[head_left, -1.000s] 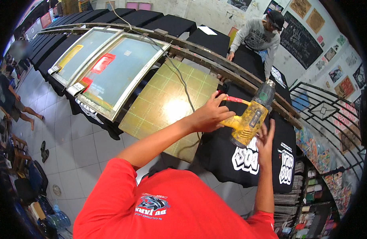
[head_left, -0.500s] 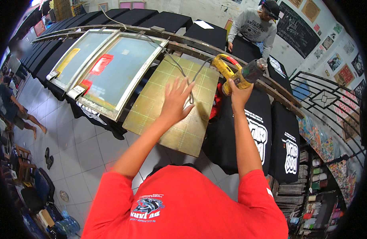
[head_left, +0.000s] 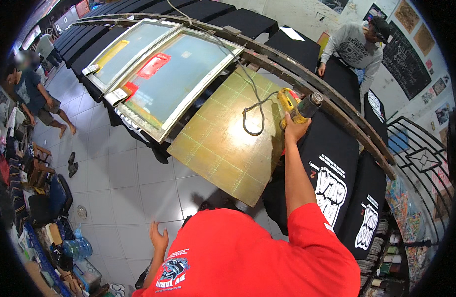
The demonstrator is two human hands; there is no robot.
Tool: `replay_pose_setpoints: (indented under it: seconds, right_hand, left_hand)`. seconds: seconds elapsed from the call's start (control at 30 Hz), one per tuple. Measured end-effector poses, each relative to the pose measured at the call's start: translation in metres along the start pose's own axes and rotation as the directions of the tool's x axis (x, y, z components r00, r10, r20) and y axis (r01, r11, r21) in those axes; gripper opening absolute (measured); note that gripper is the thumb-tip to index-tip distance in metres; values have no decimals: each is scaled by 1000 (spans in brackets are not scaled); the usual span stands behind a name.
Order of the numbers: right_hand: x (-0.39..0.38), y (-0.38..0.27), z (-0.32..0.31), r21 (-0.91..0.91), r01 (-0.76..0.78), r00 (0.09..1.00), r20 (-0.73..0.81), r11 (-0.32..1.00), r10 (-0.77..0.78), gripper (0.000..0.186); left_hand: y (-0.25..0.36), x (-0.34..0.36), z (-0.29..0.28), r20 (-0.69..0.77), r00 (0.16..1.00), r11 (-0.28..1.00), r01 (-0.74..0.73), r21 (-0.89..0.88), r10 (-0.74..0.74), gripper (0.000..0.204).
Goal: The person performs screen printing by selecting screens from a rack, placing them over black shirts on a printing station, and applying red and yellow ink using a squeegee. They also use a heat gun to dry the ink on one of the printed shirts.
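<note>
My right hand (head_left: 296, 129) is wrapped round a yellow heat gun (head_left: 302, 110) with a dark barrel and a metal nozzle, held over the right edge of a flat board. That board (head_left: 218, 153) is yellowish, marked with a green grid, and carries nothing but the gun's grey cord (head_left: 254, 131), which loops across its upper part. Down by my left side, over the tiled floor, hangs my left hand (head_left: 159, 238); its fingers are apart and it holds nothing.
Two framed printing screens (head_left: 188, 74) lean left of the board. Black shirts with white prints (head_left: 332, 190) lie on the right. Behind the metal rail (head_left: 332, 101) stands a person in grey (head_left: 354, 52). Another person (head_left: 37, 94) is at far left. A black metal railing (head_left: 421, 158) rises at right.
My left hand has left the board and cord and dropped to my side. The heat gun stays in my right hand, its nozzle now turned more upward. The view has shifted.
</note>
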State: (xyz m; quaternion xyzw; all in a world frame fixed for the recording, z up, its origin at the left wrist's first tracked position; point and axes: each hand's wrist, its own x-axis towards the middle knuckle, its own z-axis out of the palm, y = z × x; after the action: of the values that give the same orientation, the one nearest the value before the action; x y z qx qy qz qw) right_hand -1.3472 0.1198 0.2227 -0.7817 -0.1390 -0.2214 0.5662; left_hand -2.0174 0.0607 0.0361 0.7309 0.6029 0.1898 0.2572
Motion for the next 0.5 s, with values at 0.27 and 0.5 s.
replay_pose_setpoints:
  seconds: [0.27,0.5]
  right_hand:
    - [-5,13,15,7,-75,997,13,997,75,81]
    - [-9,1,20,-44,-85,996,35,995,87,83]
  left_hand:
    - [-102,-93,-3,220,725,756,644,122,-653,47]
    - [-58,-40,10,305,769,791,608,-75,-562,45]
